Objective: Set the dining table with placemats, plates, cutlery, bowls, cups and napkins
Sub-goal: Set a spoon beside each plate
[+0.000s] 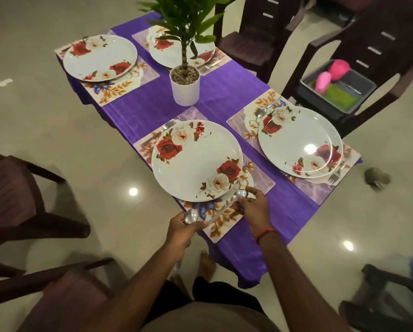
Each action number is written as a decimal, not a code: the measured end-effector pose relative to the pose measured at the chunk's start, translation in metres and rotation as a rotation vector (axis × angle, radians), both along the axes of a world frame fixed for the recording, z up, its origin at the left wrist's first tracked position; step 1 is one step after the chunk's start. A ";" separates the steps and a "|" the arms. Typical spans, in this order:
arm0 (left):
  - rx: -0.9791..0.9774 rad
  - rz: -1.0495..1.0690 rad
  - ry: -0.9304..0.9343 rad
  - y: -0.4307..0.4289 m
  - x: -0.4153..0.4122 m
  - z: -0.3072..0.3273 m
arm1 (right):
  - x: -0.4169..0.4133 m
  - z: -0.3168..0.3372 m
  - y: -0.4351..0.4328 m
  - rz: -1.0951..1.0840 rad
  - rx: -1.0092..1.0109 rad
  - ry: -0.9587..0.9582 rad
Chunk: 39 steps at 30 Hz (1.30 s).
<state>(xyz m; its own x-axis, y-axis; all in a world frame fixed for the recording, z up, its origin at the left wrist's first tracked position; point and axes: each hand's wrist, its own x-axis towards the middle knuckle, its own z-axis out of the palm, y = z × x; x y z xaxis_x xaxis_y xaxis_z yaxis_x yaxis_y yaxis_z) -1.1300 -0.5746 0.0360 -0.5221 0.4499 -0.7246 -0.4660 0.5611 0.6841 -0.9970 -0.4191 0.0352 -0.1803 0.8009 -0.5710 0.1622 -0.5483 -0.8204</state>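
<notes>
A steel spoon (241, 194) is pinched by the right hand (254, 207) at the near rim of the round, glossy floral plate (196, 161). Another spoon (191, 215) is gripped in the left hand (182, 227) at the edge of the satiny purple tablecloth (236, 97). A narrow strip of the rectangular placemat (222, 224) is left bare there.

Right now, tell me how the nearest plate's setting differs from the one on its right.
The nearest plate has only a fork beside it; the right plate has a fork and a spoon. The nearest plate's spoon is held in the right hand by its rim; the right plate's spoon lies on its mat. Both are white with roses.
</notes>
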 end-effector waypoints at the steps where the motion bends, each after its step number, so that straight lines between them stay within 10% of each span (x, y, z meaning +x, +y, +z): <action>1: -0.010 -0.014 0.029 0.001 0.001 -0.002 | 0.000 -0.003 0.002 -0.001 0.003 -0.019; 24: -0.153 -0.208 0.375 0.003 -0.011 -0.026 | 0.007 -0.037 -0.004 0.321 0.328 -0.312; 39: -0.054 0.023 0.089 -0.005 -0.054 -0.003 | -0.015 0.006 0.023 0.053 0.502 -0.217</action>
